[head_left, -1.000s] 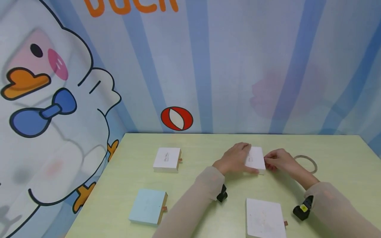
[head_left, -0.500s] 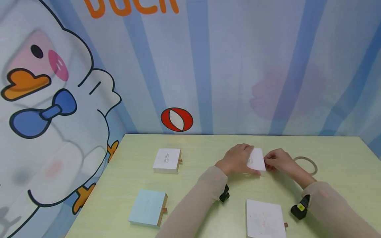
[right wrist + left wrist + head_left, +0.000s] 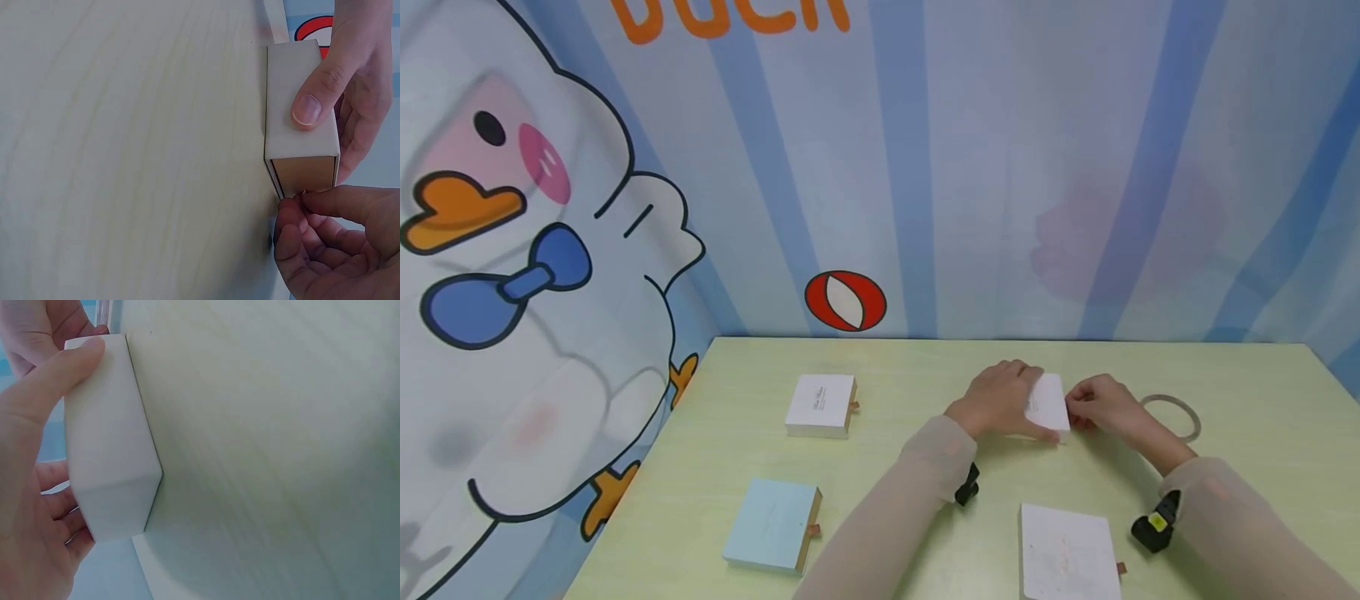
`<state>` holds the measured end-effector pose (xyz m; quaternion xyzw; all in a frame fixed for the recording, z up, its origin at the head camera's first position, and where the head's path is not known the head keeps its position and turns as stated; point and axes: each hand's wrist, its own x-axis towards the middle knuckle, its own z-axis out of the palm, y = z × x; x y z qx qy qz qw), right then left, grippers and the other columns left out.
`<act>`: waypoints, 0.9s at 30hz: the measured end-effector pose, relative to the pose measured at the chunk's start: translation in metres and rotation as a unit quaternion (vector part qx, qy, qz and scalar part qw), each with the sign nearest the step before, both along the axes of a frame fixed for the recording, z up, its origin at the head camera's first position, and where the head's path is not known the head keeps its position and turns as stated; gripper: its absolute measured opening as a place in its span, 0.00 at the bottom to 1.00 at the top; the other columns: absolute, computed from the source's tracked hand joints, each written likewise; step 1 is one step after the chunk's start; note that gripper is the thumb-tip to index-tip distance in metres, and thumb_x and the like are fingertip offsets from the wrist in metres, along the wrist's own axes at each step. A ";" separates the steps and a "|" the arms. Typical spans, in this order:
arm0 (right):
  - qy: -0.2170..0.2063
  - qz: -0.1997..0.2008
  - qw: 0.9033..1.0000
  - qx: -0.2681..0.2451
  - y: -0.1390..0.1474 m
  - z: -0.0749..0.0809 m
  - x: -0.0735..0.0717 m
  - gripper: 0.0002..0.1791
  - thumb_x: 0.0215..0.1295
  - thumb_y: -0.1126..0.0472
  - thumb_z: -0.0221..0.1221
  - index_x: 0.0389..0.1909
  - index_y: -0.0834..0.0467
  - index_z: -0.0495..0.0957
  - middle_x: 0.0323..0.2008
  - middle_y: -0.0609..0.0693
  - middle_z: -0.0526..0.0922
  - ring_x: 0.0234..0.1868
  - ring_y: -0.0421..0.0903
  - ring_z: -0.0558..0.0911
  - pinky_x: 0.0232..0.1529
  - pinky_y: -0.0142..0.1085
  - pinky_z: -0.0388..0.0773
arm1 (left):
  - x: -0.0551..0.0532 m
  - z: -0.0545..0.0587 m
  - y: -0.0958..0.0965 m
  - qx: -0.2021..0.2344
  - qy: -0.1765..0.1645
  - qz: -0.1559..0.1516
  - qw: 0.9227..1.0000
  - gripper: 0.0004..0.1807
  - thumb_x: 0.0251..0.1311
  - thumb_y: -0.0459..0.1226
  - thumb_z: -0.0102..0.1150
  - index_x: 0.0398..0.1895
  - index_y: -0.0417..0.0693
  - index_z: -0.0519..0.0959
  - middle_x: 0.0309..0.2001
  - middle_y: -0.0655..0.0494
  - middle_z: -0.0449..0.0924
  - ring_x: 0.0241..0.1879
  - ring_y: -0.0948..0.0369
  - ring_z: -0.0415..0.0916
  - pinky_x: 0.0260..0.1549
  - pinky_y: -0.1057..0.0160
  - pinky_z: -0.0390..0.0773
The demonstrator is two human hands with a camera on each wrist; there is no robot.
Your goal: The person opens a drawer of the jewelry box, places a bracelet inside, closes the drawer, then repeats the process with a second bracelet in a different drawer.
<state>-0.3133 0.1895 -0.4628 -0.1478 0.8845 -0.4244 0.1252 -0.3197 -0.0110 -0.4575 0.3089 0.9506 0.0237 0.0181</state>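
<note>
A small white drawer box (image 3: 1047, 402) with faint print on its top sits toward the back right of the table. My left hand (image 3: 1002, 400) grips it across, thumb on the near side and fingers on the far side. The box's brown end (image 3: 304, 173) faces right. There my right hand (image 3: 1105, 407) pinches the box's pull tab between thumb and forefinger; those fingertips hide nearly all of it. In the right wrist view the brown end lies flush within the white sleeve.
A second white box (image 3: 822, 404) stands at the back left, a light blue box (image 3: 773, 523) at the front left, and a larger white box (image 3: 1067, 552) at the front right. Each has a brown tab. A beige ring (image 3: 1193, 414) lies beyond my right wrist.
The white box and my left hand have shifted slightly to the right. My right hand stays at the box's end with its pinch unchanged.
</note>
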 end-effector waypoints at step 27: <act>-0.002 0.008 1.000 0.001 -0.001 0.002 0.001 0.09 0.70 0.71 0.54 0.34 0.74 0.79 0.24 0.53 0.80 0.25 0.47 0.76 0.24 0.37 0.76 | -0.002 0.003 0.002 -0.048 -0.003 0.000 0.999 0.57 0.49 0.75 0.56 0.76 0.54 0.57 0.64 0.60 0.68 0.57 0.64 0.66 0.56 0.68 0.67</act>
